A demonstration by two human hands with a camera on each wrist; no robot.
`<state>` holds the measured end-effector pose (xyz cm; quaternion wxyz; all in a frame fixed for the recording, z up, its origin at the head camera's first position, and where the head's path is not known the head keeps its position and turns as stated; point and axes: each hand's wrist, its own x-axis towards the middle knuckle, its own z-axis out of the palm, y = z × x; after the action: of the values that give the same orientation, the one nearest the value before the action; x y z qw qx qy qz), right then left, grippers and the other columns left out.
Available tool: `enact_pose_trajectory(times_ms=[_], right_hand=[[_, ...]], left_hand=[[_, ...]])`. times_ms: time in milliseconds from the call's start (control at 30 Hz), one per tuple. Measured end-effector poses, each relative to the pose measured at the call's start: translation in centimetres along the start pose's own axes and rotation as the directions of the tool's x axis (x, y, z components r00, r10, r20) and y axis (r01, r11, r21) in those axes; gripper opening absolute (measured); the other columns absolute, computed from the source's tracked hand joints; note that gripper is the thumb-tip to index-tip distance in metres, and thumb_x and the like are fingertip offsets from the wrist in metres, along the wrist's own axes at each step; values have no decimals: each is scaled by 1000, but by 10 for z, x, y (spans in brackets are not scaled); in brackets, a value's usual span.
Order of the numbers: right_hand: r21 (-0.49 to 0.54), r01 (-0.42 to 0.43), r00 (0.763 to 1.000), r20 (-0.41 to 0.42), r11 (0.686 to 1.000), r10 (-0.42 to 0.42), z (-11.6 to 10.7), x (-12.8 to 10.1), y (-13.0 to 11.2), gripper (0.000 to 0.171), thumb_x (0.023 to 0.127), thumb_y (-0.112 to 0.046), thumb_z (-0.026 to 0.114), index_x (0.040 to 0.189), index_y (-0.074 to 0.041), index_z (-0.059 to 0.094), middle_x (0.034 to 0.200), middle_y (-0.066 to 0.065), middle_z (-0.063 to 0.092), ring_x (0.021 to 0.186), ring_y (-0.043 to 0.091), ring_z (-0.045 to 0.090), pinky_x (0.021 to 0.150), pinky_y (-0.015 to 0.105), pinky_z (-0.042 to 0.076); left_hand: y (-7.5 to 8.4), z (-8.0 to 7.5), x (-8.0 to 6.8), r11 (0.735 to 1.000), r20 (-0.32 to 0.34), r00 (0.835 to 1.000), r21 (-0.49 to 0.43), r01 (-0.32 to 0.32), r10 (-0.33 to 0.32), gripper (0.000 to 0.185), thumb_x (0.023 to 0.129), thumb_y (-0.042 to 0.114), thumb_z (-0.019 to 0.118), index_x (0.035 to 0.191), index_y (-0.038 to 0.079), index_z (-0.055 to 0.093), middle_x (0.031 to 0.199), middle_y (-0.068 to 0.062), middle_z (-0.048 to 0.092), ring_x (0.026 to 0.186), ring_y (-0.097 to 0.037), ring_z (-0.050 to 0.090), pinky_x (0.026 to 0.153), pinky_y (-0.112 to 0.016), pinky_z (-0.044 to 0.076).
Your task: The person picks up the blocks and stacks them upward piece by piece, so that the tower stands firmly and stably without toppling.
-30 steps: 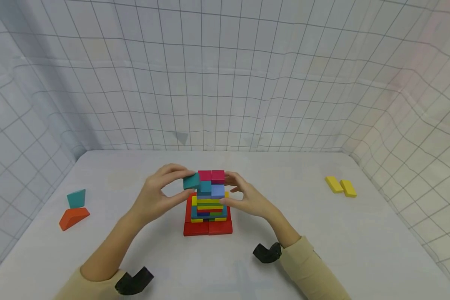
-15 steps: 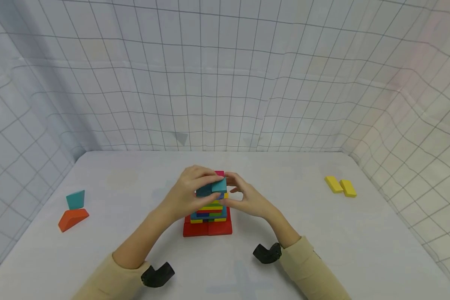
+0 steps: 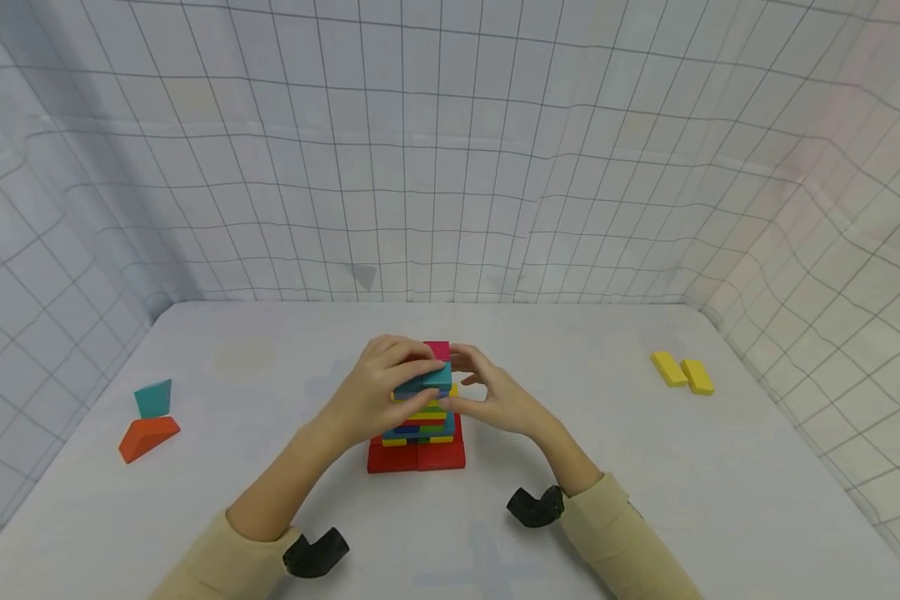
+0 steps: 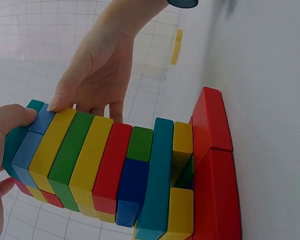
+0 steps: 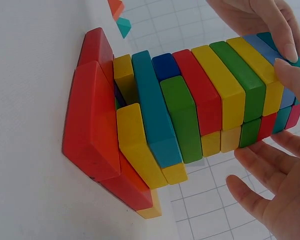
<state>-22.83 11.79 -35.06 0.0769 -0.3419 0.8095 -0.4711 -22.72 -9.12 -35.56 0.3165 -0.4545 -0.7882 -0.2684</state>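
A tower of coloured blocks (image 3: 423, 421) stands on a red block base (image 3: 441, 456) in the middle of the table. My left hand (image 3: 371, 392) pinches a teal block (image 3: 437, 377) at the tower's top front, thumb low and fingertips above. In the left wrist view that teal block (image 4: 14, 150) lies against a blue layer (image 4: 26, 157). My right hand (image 3: 491, 398) holds the tower's right side near the top. Its thumb presses the front, while the other fingers (image 5: 262, 160) touch the side. A pink block (image 3: 438, 350) shows behind the left fingers, which hide part of the top.
To the left lie a teal wedge-shaped block (image 3: 153, 399) and an orange one (image 3: 147, 435). Two yellow blocks (image 3: 668, 368) sit at the far right. A white grid-patterned sheet (image 3: 450, 167) rises behind the table.
My left hand has carried the teal block rightward from beside the tower to its top front, then lowered it slightly. My right hand has stayed at the tower's side.
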Motion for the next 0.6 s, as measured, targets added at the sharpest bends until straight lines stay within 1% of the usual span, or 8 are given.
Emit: enact_pose_trajectory(times_ms=[67,133,233,300,367,433,533,600], right_hand=[[1,3,1000,-3,1000,-3,1,1,7,63,85,-8,63,136,1,27,133,16,43,121,29,42,96,47,39],[1,11,1000,-6,1000,-11,3,2,16,64,85,-11,64,137,-2,27,134,14,43,122,27,42,97,47,38],[11,20,1000,-16,1000,-20,4,5,32,69,85,-13,65,141,-9,24,137,9,40,124,23,40,100,45,36],[15,42,999,-33,999,-41,4,6,34,71,85,-18,65,142,-12,23,139,6,38,126,21,38,102,43,35],[20,66,996,-60,998,-65,4,6,35,72,85,-21,65,143,-14,23,140,5,37,126,20,37,102,42,35],[25,82,993,-87,996,-80,4,6,34,71,85,-22,65,143,-15,24,140,3,37,127,19,37,102,42,35],[21,99,989,-117,995,-95,5,6,31,68,85,-16,64,142,-13,27,140,4,39,126,19,38,102,41,36],[17,103,987,-126,995,-100,5,6,27,67,85,-10,64,141,-9,28,139,6,40,126,20,38,101,41,36]], left_hand=[[0,0,-1,1000,3,1000,-4,14,-14,39,67,13,79,103,5,68,105,-8,59,102,-23,50,88,-43,41],[0,1,-3,998,11,999,-23,51,-50,42,68,14,79,107,6,67,112,-9,56,107,-25,47,89,-43,42],[0,0,-7,979,33,986,-111,168,-165,50,70,13,78,117,7,60,124,-11,49,117,-27,40,89,-45,44],[-2,0,-10,943,59,963,-196,269,-263,59,71,13,78,125,8,53,132,-10,42,123,-26,35,90,-47,44],[-4,-1,-14,892,91,932,-272,361,-350,66,73,13,76,131,10,46,137,-8,38,127,-24,32,92,-50,43],[-7,-2,-18,839,126,903,-336,428,-410,69,75,12,75,135,11,41,139,-7,37,127,-22,33,94,-52,41],[-12,-2,-24,781,163,881,-409,471,-445,69,77,10,72,136,10,39,137,-7,40,124,-21,37,97,-50,38],[-14,-2,-27,751,172,878,-460,473,-447,66,77,6,71,135,8,39,134,-8,42,121,-21,39,99,-42,38]])
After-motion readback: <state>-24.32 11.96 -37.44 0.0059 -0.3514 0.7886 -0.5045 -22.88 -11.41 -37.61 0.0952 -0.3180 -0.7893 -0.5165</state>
